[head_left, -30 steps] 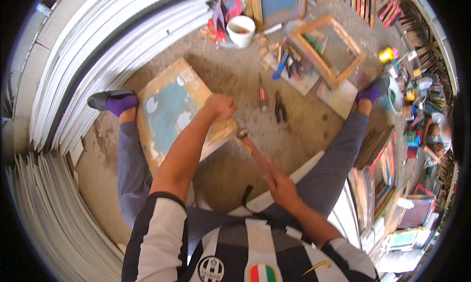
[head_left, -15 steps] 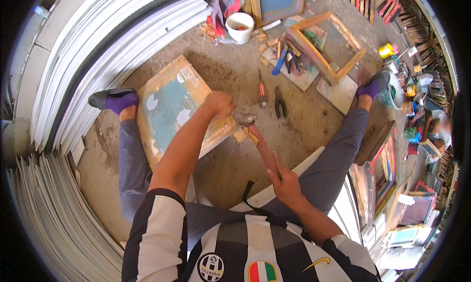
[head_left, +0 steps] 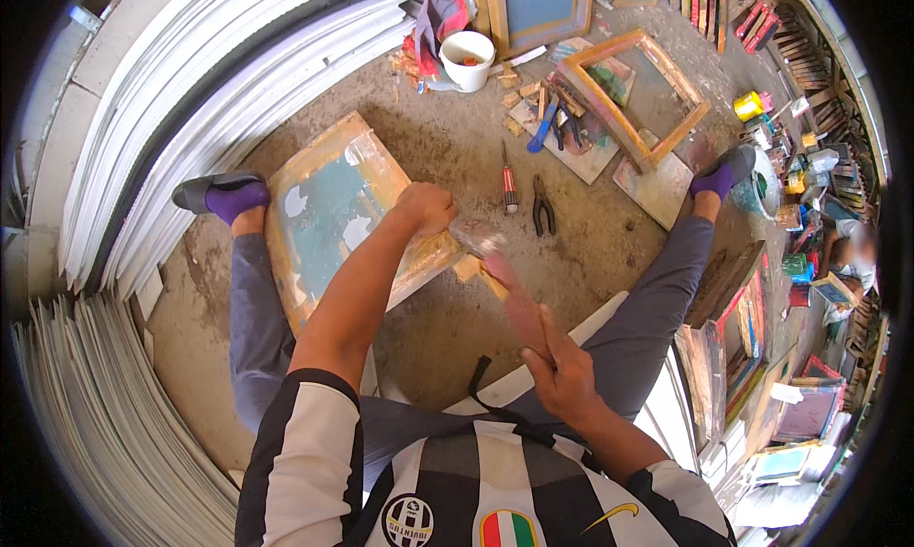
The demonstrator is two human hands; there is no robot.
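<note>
A wooden screen-printing frame (head_left: 383,159) with blue-grey mesh and whitish patches lies tilted between my legs. My left hand (head_left: 426,208) is closed over its right-hand edge; the fingertips are hidden. My right hand (head_left: 564,368) grips a hammer (head_left: 512,298) by its handle. The hammer's head is smeared by motion beside the frame's near right corner, close to my left hand. A small pale wooden piece (head_left: 467,267) sticks out at that corner, partly under the hammer. Beyond the hammer, a screwdriver (head_left: 509,187) and pliers (head_left: 544,207) rest on the floor.
A bare wooden frame (head_left: 673,144) leans over paint-stained boards, near blue-handled tools (head_left: 544,128) and wood scraps. A white bucket (head_left: 466,63) stands at the back. Stacked white sheets (head_left: 238,66) line the left. Paint pots and frames crowd the right, where another person (head_left: 850,252) is visible.
The hammer head has shifted slightly left toward the frame's corner and become blurred; my right hand has moved slightly with it. My left hand stays on the frame.
</note>
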